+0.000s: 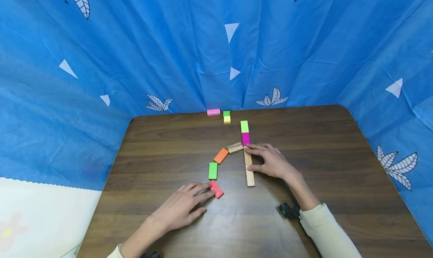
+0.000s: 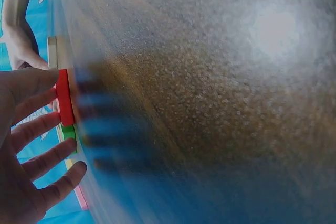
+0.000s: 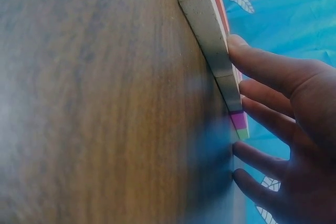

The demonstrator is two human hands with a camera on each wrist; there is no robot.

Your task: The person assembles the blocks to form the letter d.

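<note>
- Hands: left hand [image 1: 180, 205] has fingers spread, nearly straight; right hand [image 1: 272, 165] has fingers loosely extended, thumb apart; neither appears to grip anything;
- Straight row [image 1: 248, 159]: right fingertips and thumb touch it; keep pressure light and even, so that its joints stay aligned;
- Red block [image 1: 219, 190]: under the left fingertips, near the green block [image 1: 213, 171]; steady it flat, without twisting;
- Obstruction: angled wooden block [image 1: 235, 148] lies close by the right index finger; avoid nudging it or the orange block [image 1: 221, 156];
- Yellow block [image 1: 227, 119]: towards the far edge, well apart from both hands.
</note>
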